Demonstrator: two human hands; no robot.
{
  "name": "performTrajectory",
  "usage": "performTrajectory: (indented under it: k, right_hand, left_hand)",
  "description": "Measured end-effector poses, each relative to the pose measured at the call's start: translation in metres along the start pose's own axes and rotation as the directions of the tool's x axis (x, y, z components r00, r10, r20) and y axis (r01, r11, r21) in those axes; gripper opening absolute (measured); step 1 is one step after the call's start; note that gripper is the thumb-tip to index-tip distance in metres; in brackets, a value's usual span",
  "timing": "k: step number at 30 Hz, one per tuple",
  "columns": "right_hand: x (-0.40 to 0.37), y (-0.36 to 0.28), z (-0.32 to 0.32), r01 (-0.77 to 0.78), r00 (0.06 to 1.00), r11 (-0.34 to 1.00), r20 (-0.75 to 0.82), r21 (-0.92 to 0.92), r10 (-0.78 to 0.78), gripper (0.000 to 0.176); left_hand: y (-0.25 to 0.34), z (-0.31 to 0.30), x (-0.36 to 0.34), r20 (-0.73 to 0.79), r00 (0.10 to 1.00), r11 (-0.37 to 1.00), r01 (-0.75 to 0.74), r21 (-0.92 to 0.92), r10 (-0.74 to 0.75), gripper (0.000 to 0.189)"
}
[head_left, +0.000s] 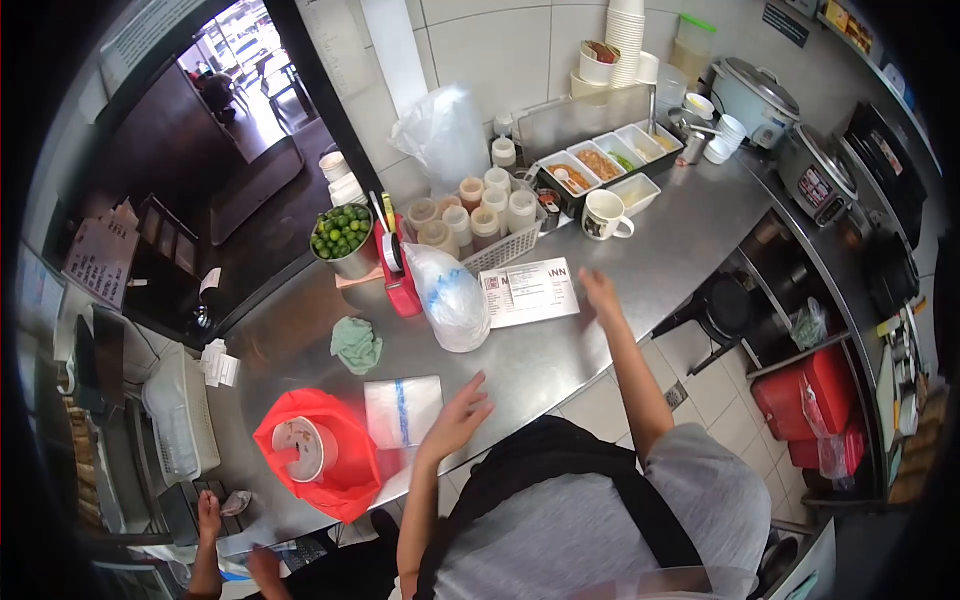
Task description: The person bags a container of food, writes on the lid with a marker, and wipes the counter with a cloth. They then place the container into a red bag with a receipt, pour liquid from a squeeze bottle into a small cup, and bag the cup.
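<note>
My left hand (458, 418) hovers over the front edge of the steel counter (540, 375), fingers apart and empty, right of a folded white plastic bag (403, 412) with a blue stripe. My right hand (600, 297) has its fingers stretched out with nothing in them, just right of a white box (529, 292) with a printed label. Left of the box stands a filled, tied white plastic bag (450, 300). At the left, an open red bag (345, 450) surrounds a white round tub (305, 448). A green cloth (356, 345) lies crumpled behind the folded bag.
Behind are a pot of limes (341, 235), a red tape dispenser (400, 290), a basket of bottles (505, 247), a mug (604, 216) and a topping tray (595, 167). Cookers (755, 100) stand at the right. A co-worker's hands (208, 515) show at the lower left.
</note>
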State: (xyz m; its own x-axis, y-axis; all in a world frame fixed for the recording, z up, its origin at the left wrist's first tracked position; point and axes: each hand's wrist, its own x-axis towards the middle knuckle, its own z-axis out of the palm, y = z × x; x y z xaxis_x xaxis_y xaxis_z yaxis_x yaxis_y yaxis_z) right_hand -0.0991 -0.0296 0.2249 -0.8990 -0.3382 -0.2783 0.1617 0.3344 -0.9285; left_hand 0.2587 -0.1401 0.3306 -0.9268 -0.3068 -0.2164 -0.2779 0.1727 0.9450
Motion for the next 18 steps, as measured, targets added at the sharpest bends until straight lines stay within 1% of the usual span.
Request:
performTrajectory:
  k: [1, 2, 3, 4, 6, 7, 9, 10, 11, 12, 13, 15, 16, 17, 18]
  right_hand:
    - [-0.007, 0.010, 0.002, -0.116, 0.987, 0.980, 0.094, -0.162, 0.133, 0.057]
    - [-0.023, 0.012, 0.012, -0.022, 0.999, 0.947, 0.039, -0.320, 0.037, 0.060]
    - [-0.041, 0.010, 0.026, 0.061, 0.998, 0.878, -0.002, -0.474, -0.071, 0.063]
    - [-0.048, 0.005, 0.037, 0.035, 0.996, 0.914, -0.063, -0.405, -0.065, 0.066]
    - [-0.058, 0.000, 0.047, 0.028, 0.987, 0.948, -0.143, -0.317, -0.077, 0.067]
    - [-0.053, 0.006, 0.046, 0.054, 0.992, 0.984, -0.103, -0.169, -0.072, 0.066]
    - [-0.030, 0.033, 0.047, 0.075, 0.996, 0.988, 0.037, 0.133, -0.081, 0.065]
    - [-0.035, 0.028, 0.045, -0.044, 0.998, 0.965, 0.055, 0.259, 0.031, 0.055]
    - [-0.043, 0.013, 0.035, -0.170, 0.981, 0.933, 0.145, 0.316, 0.129, 0.056]
    - [-0.041, 0.011, 0.031, -0.232, 0.968, 0.890, 0.180, 0.391, 0.173, 0.054]
    - [-0.038, 0.017, 0.025, -0.213, 0.964, 0.840, 0.248, 0.499, 0.097, 0.051]
    - [-0.037, 0.006, 0.013, -0.212, 0.969, 0.813, 0.227, 0.543, 0.101, 0.042]
    - [-0.029, 0.005, 0.003, -0.184, 0.971, 0.825, 0.228, 0.535, 0.069, 0.038]
    - [-0.022, 0.003, -0.008, -0.177, 0.973, 0.769, 0.227, 0.615, 0.043, 0.045]
    - [-0.029, -0.013, -0.022, -0.142, 0.981, 0.802, 0.193, 0.581, 0.034, 0.042]
  left_hand:
    - [-0.014, 0.011, 0.019, -0.026, 1.000, 1.000, 0.015, 0.027, -0.015, 0.062]
    - [-0.022, 0.019, 0.034, -0.011, 1.000, 1.000, 0.018, 0.009, -0.018, 0.064]
    - [-0.028, 0.026, 0.048, 0.003, 1.000, 1.000, 0.020, -0.011, -0.020, 0.066]
    - [-0.028, 0.032, 0.057, 0.017, 1.000, 0.999, 0.021, -0.034, -0.021, 0.068]
    - [-0.022, 0.039, 0.066, 0.094, 0.996, 0.997, 0.014, -0.074, -0.007, 0.068]
    - [-0.018, 0.042, 0.070, 0.117, 0.993, 0.995, 0.008, -0.099, 0.003, 0.068]
    - [-0.032, 0.055, 0.077, 0.109, 0.994, 0.989, -0.012, -0.149, 0.028, 0.068]
    - [-0.038, 0.057, 0.078, 0.081, 0.996, 0.984, -0.021, -0.174, 0.035, 0.068]
    - [-0.035, 0.058, 0.074, 0.077, 0.996, 0.989, -0.021, -0.145, 0.033, 0.066]
    - [-0.034, 0.058, 0.069, 0.070, 0.997, 0.993, -0.019, -0.119, 0.027, 0.065]
    - [-0.037, 0.056, 0.061, 0.032, 0.998, 0.994, -0.043, -0.102, 0.047, 0.063]
    - [-0.044, 0.056, 0.048, -0.025, 0.995, 0.994, -0.093, -0.059, 0.091, 0.058]
    - [-0.039, 0.051, 0.035, -0.102, 0.993, 0.993, -0.074, -0.094, 0.065, 0.055]
    - [-0.028, 0.044, 0.014, -0.166, 0.985, 0.990, -0.061, -0.127, 0.040, 0.052]
    - [-0.025, 0.036, -0.006, -0.219, 0.976, 0.986, -0.050, -0.158, 0.014, 0.049]
